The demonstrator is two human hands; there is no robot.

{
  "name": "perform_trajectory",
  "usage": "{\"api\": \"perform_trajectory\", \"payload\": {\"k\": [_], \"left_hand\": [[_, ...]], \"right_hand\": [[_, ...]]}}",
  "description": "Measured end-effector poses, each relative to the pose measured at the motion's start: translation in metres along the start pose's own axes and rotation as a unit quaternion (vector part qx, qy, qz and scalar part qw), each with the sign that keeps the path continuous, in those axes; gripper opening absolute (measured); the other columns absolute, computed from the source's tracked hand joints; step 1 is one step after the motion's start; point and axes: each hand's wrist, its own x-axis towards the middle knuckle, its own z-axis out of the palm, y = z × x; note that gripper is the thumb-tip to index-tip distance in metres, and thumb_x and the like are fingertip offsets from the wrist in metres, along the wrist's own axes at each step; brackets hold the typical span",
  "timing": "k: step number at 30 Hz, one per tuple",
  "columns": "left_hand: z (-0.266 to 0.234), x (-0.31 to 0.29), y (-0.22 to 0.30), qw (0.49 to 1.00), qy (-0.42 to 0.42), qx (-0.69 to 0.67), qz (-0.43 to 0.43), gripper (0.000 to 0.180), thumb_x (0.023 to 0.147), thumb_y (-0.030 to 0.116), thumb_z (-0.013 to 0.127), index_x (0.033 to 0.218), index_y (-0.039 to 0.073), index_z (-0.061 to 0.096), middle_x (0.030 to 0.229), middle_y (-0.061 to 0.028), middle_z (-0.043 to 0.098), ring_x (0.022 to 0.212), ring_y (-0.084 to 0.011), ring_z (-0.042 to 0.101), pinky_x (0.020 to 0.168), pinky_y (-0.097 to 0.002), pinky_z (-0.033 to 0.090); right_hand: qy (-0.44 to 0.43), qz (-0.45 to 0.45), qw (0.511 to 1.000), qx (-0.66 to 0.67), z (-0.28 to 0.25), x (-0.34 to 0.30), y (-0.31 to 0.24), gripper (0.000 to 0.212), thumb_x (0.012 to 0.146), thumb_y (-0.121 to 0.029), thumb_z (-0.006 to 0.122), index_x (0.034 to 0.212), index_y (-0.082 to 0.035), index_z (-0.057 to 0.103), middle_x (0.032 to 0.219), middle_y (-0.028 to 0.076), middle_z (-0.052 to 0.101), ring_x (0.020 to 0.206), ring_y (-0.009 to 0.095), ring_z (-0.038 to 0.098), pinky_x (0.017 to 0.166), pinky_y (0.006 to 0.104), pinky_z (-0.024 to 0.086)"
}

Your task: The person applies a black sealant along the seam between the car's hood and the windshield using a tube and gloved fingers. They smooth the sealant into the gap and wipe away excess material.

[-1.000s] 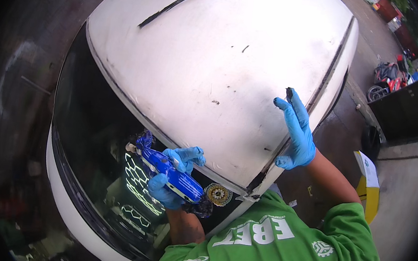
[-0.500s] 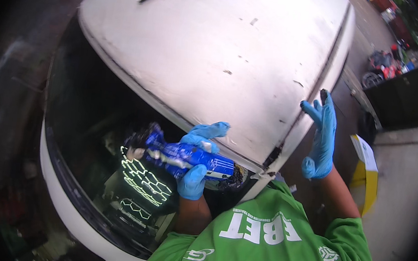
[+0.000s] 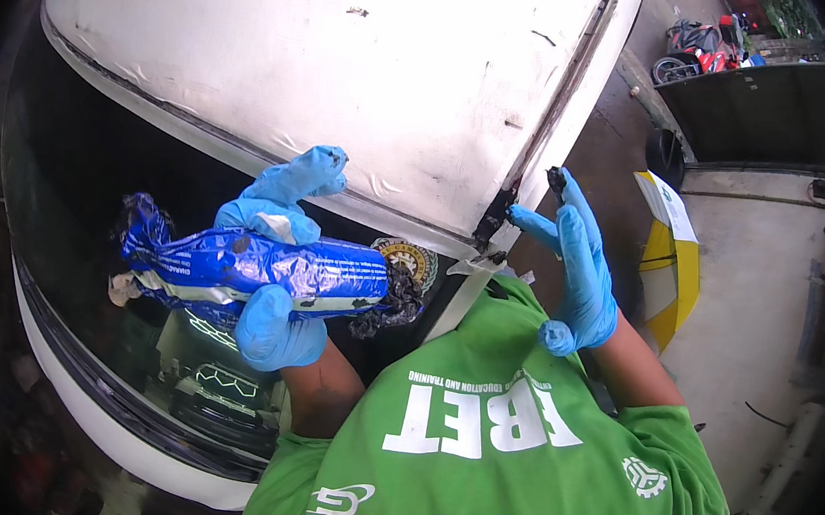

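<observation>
My left hand [image 3: 278,332] is wrapped round a blue, sausage-shaped foil pack [image 3: 302,269], thumb on its near side and fingers over the far side. Sticky black paste smears both crumpled ends of the pack. It lies sideways above the windscreen [image 3: 95,152] of a white vehicle. My right hand [image 3: 585,274] holds nothing; its fingers are stretched apart, with black paste on the tips. Close to it, more black paste [image 3: 494,218] sits in the front corner of the channel along the roof edge. Blue gloves cover both hands.
The white roof [image 3: 322,60] spreads out ahead, marked by small dark flecks. A round sticker [image 3: 419,258] is on the windscreen corner. To the right are a yellow and white folded sheet [image 3: 670,282], a large black panel [image 3: 764,113] and a motorcycle [image 3: 679,67].
The view has shifted, so vehicle and hands appear further left. My left hand keeps its grip on the pack, which now looks more level. My right hand remains spread near the roof edge.
</observation>
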Motion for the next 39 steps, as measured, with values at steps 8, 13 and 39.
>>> {"api": "perform_trajectory", "payload": {"k": [8,13,39], "left_hand": [[-0.003,-0.001,0.004,0.998,-0.001,-0.041,-0.055,0.052,0.073,0.024,0.071,0.110,-0.004,0.047,0.123,-0.0333,0.048,0.094,-0.0230,0.058,0.082,-0.0302,0.051],[-0.001,0.001,0.007,0.996,-0.003,-0.039,-0.076,0.053,0.074,0.026,0.071,0.112,-0.003,0.047,0.121,-0.0306,0.050,0.105,-0.0294,0.056,0.089,-0.0338,0.049],[-0.004,0.000,0.001,0.999,0.007,-0.013,-0.044,0.047,0.074,0.026,0.065,0.109,-0.002,0.054,0.108,-0.0262,0.057,0.110,-0.0422,0.054,0.096,-0.0469,0.041]], "right_hand": [[-0.075,-0.019,0.996,-0.044,-0.012,0.010,-0.009,0.092,0.087,-0.063,0.051,0.148,0.003,0.028,0.146,0.036,0.027,0.119,0.045,0.054,0.105,0.0534,0.036],[-0.113,0.017,0.993,-0.022,-0.012,0.008,-0.001,0.093,0.085,-0.063,0.053,0.146,0.004,0.033,0.142,0.032,0.038,0.133,0.045,0.039,0.109,0.0590,0.024],[-0.247,-0.089,0.946,-0.189,-0.029,0.068,0.012,0.099,0.075,-0.068,0.061,0.149,-0.009,0.032,0.136,0.021,0.051,0.123,0.033,0.054,0.115,0.0539,0.020]]}}
